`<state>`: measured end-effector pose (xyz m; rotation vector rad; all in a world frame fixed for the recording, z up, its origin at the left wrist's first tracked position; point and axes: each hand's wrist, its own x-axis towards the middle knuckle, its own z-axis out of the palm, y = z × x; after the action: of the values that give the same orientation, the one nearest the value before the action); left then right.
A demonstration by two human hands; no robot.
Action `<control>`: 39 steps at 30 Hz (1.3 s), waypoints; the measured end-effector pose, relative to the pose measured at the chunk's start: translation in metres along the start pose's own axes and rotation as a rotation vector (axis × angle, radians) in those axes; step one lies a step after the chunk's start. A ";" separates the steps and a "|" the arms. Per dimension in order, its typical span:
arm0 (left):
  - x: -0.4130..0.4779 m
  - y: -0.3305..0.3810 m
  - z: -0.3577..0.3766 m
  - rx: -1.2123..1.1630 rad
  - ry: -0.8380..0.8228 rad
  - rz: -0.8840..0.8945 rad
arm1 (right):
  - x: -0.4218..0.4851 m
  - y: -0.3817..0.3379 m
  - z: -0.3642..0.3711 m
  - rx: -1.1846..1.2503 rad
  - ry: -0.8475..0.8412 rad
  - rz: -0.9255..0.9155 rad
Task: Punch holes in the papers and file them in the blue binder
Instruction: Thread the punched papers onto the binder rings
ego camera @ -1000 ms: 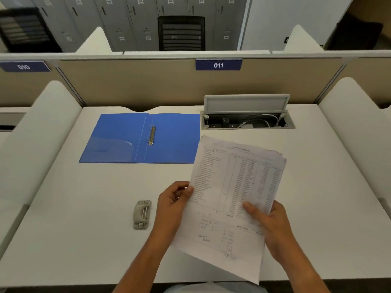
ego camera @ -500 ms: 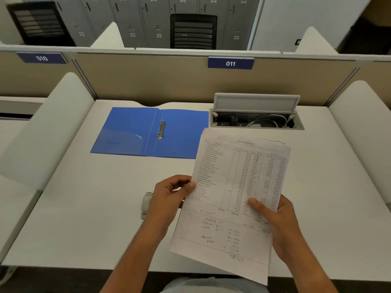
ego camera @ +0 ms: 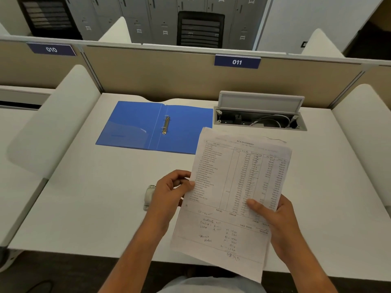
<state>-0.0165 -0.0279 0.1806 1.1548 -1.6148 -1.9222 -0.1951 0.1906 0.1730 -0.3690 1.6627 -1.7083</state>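
The papers are held up off the white desk in both hands, a stack of printed sheets with a table of figures and handwritten notes near the bottom, tilted a little to the right. The left hand pinches the stack's left edge, thumb on the front and the other fingers curled behind. The right hand grips the right side lower down, its thumb pressed flat on the printed face, the rest of its fingers hidden behind the sheets. Compared with a second ago, the sheets now sit squared up, where their top edges were fanned apart; both grips are much as they were.

The hole punch, grey, lies on the desk just left of the left hand, mostly hidden behind it now, whereas it showed in full earlier. The blue binder lies open flat farther back on the desk, its rings at the spine, its right corner covered by the stack's top. Right of it an open cable box is set in the desk.
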 end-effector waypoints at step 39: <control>0.000 -0.002 0.000 0.020 0.109 0.037 | 0.004 0.005 0.011 0.057 0.060 0.055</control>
<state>-0.0158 -0.0276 0.1790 1.2066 -1.5906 -1.7919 -0.1895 0.1800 0.1682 -0.2451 1.6471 -1.7370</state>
